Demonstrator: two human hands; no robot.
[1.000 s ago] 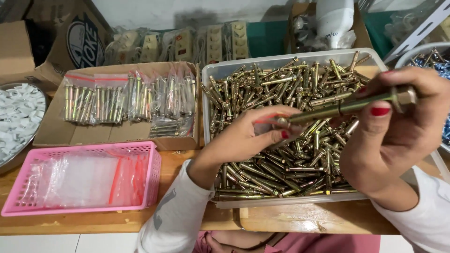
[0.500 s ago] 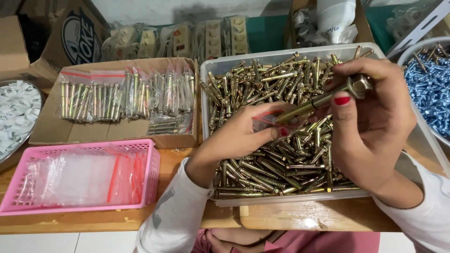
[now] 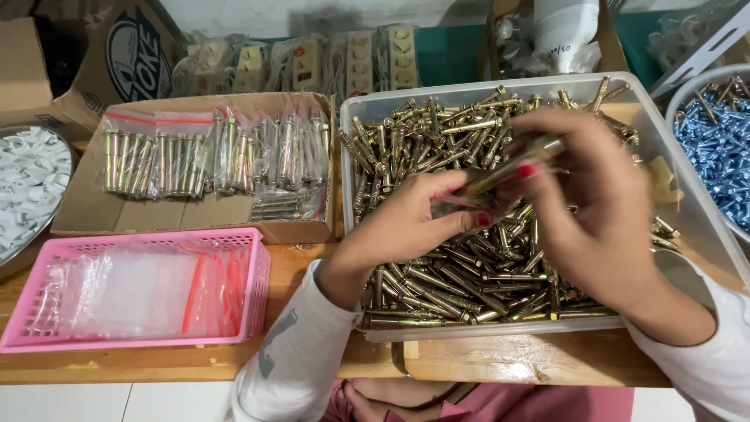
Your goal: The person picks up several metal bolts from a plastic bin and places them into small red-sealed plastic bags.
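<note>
My left hand holds a small clear zip bag with a red seal strip over the clear plastic tub of brass-coloured anchor bolts. My right hand grips one long anchor bolt by its head end, its tip at the mouth of the bag. The right hand is blurred with motion. Both hands hover above the heap of bolts in the tub.
A cardboard tray holds filled bags of bolts. A pink basket in front holds empty zip bags. A bowl of white clips sits at left, a tub of blue-silver screws at right. Power strips line the back.
My right hand has moved down and left, sliding the anchor bolt further into the bag held by my left hand. The left hand has stayed almost still.
</note>
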